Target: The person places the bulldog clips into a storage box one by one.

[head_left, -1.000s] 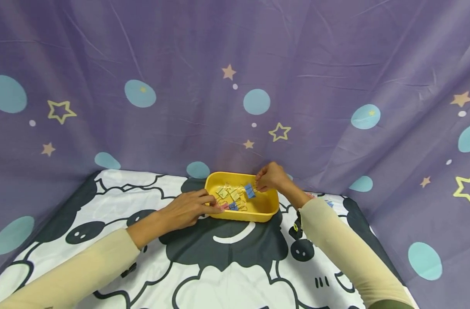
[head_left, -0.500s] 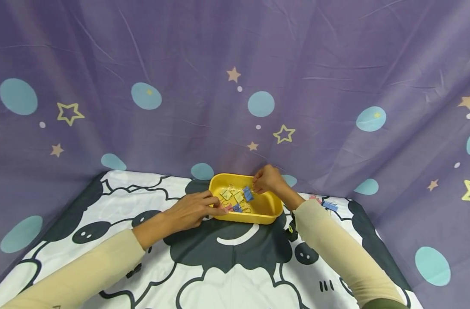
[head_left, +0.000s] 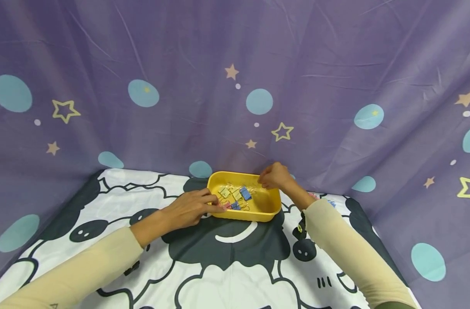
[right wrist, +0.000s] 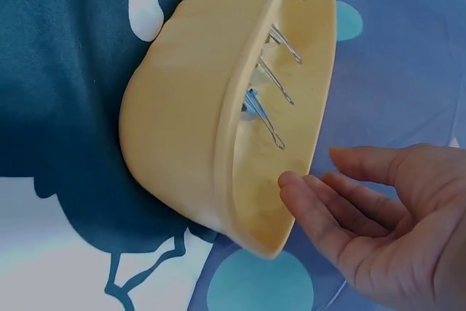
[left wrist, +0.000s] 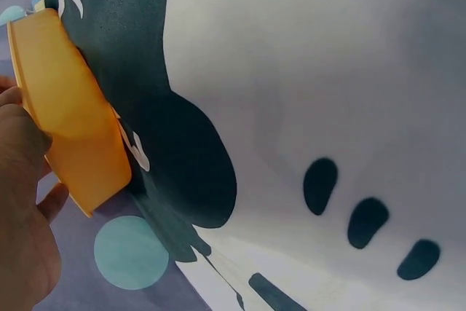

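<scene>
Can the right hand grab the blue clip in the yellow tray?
Probably yes. The right hand is open at the tray's far rim, holding nothing, and the blue clip lies close by on top of the other clips, with nothing covering it.

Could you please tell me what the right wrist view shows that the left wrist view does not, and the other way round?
Only the right wrist view shows the right hand, its fingers relaxed and holding nothing beside the rim, and the binder clips inside the tray. Only the left wrist view shows the left hand against the tray's outer wall, and three dark ovals printed on the white part of the cloth. Both show the yellow tray lying on the sheep-print cloth.
</scene>
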A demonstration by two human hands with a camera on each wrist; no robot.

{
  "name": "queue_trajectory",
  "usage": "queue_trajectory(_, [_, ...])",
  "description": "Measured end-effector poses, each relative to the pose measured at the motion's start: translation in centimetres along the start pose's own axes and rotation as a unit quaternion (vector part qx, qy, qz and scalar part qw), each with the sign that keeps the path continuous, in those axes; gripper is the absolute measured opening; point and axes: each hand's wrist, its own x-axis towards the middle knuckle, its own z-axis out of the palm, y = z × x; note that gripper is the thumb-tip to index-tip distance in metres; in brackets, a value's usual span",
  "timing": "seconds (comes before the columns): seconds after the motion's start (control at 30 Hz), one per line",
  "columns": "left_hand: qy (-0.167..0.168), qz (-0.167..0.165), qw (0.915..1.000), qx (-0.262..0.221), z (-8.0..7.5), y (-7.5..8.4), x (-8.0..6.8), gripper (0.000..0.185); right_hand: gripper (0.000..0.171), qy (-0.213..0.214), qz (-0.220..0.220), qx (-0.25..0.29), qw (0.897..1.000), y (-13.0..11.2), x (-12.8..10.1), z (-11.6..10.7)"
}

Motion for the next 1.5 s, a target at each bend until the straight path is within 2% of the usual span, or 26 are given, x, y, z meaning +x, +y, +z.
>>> queue_trajectory(0.13, [0.008, 0.005, 1.0000, 0.000, 0.1, -0.1, 0.0, 0.063, 0.025, 0.008, 0.023, 0.033, 0.999, 0.4, -0.4, -0.9])
queue_trajectory(0.27, [0.008, 0.002, 1.0000, -0.006, 0.1, -0.1, -0.1, 0.060, 0.028, 0.010, 0.022, 0.049, 0.998, 0.8, -1.0, -1.9])
queue_trajectory(0.83, [-0.015, -0.027, 0.9988, -0.038, -0.3, 0.4, 0.2, 0.057, 0.034, 0.020, 0.022, 0.077, 0.997, 3.3, -4.0, -4.8])
queue_trajectory(1.03, [-0.015, -0.032, 0.9983, -0.047, -0.3, 0.3, 0.1, 0.059, 0.035, 0.010, 0.015, 0.079, 0.997, 4.8, -5.1, -6.1])
queue_trajectory(1.23, [-0.011, -0.027, 0.9985, -0.046, -0.3, 0.2, 0.2, 0.059, 0.036, 0.010, 0.040, 0.075, 0.996, 6.2, -6.4, -7.1])
queue_trajectory(1.5, [-0.021, -0.038, 0.9977, -0.052, -0.2, 0.1, 0.3, 0.058, 0.033, 0.015, 0.053, 0.082, 0.995, 7.9, -7.6, -8.4])
